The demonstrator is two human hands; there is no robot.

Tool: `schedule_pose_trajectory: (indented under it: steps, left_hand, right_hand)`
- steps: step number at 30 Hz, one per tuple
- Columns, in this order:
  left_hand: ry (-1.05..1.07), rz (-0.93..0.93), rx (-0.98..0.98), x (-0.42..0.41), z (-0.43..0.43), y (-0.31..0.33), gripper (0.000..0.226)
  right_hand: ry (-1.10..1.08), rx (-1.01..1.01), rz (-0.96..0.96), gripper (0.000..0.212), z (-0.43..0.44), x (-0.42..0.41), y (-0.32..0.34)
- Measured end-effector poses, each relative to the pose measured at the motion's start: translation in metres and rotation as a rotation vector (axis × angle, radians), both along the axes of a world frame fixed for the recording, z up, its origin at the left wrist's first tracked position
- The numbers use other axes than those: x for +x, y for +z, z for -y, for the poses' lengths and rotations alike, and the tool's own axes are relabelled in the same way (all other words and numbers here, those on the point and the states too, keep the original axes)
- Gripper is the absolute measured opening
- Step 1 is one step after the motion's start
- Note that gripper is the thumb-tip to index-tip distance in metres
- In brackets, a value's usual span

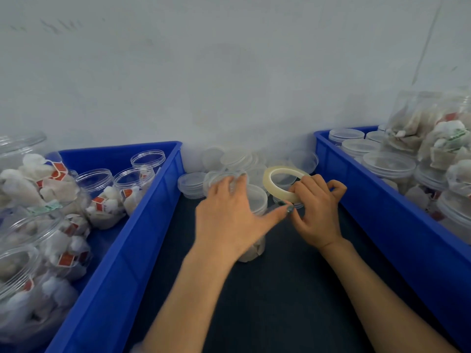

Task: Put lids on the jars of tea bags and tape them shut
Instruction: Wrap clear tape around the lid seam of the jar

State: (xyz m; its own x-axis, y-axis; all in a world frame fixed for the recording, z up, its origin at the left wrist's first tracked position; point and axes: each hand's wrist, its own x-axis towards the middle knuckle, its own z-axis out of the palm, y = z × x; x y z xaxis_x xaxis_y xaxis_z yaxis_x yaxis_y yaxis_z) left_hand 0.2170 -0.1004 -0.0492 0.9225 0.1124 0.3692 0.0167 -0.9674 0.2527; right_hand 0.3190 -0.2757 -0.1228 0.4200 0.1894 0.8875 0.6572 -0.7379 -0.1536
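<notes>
Lidded jar (258, 200) upright on the dark table (280, 289) between two blue bins (142, 212) — left hand (229, 212) splayed wide over its lid, right hand (316, 207) just beside, fingers curled round the tilted tape roll (277, 171).

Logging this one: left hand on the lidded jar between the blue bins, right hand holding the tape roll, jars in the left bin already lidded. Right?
One slip: the head view shows the jars in the left bin open, without lids. The rest stands: left hand on the lidded jar between the blue bins, right hand holding the tape roll.
</notes>
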Motion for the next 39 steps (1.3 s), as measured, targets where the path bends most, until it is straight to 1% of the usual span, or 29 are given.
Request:
schedule_pose_trajectory:
  steps: [1, 3, 5, 7, 10, 14, 17, 19, 21, 23, 25, 27, 29, 31, 35, 39]
  left_hand:
    - [0.022, -0.023, 0.037, 0.003, 0.007, -0.001, 0.119]
    - [0.051, -0.013, 0.034, 0.008, 0.012, -0.006, 0.110]
    - [0.039, 0.037, -0.007, 0.012, 0.008, -0.013, 0.102]
    - [-0.028, 0.066, -0.044, 0.013, 0.004, -0.016, 0.098]
    - [-0.128, 0.066, -0.091, 0.013, -0.002, -0.014, 0.091]
    - [-0.223, 0.023, -0.117, 0.016, -0.010, -0.011, 0.086]
    - [-0.275, 0.005, -0.176, 0.016, -0.014, -0.011, 0.084]
    - [-0.316, -0.014, -0.233, 0.014, -0.018, -0.009, 0.086]
    - [-0.362, -0.071, -0.302, 0.012, -0.025, -0.005, 0.090]
    - [-0.408, -0.161, -0.361, 0.012, -0.034, -0.001, 0.098]
    - [-0.446, -0.242, -0.372, 0.012, -0.041, 0.003, 0.109]
    - [-0.465, -0.270, -0.358, 0.012, -0.044, 0.006, 0.110]
    - [-0.460, -0.248, -0.322, 0.010, -0.039, 0.008, 0.103]
    - [-0.430, -0.214, -0.265, 0.008, -0.029, 0.010, 0.099]
    - [-0.285, -0.110, -0.088, 0.008, -0.010, 0.009, 0.091]
    - [-0.104, -0.132, 0.107, 0.005, -0.006, 0.008, 0.091]
  right_hand:
    - [0.008, 0.010, -0.004, 0.031, 0.000, 0.000, 0.000]
    - [0.020, 0.030, -0.005, 0.028, 0.000, -0.001, 0.001]
    - [0.030, 0.043, -0.014, 0.036, 0.000, -0.002, 0.002]
    - [0.035, 0.039, -0.023, 0.038, -0.001, -0.002, 0.003]
    - [0.046, 0.022, -0.038, 0.034, -0.003, -0.002, 0.004]
    - [0.077, 0.031, -0.073, 0.048, -0.006, -0.004, 0.008]
    - [0.087, 0.022, -0.125, 0.052, -0.009, -0.005, 0.010]
    - [0.088, 0.015, -0.147, 0.053, -0.012, -0.004, 0.014]
    - [0.107, 0.006, -0.167, 0.062, -0.013, -0.004, 0.017]
    - [0.144, -0.018, -0.177, 0.072, -0.012, -0.004, 0.020]
    - [0.183, -0.045, -0.195, 0.078, -0.012, -0.005, 0.023]
    - [0.202, -0.079, -0.223, 0.081, -0.010, -0.006, 0.029]
    - [0.177, -0.092, -0.212, 0.082, -0.007, -0.006, 0.031]
    - [0.146, -0.063, -0.203, 0.079, -0.002, -0.006, 0.029]
    - [0.151, -0.052, -0.291, 0.064, -0.002, -0.007, 0.020]
    - [0.237, -0.009, -0.344, 0.058, -0.001, -0.007, 0.022]
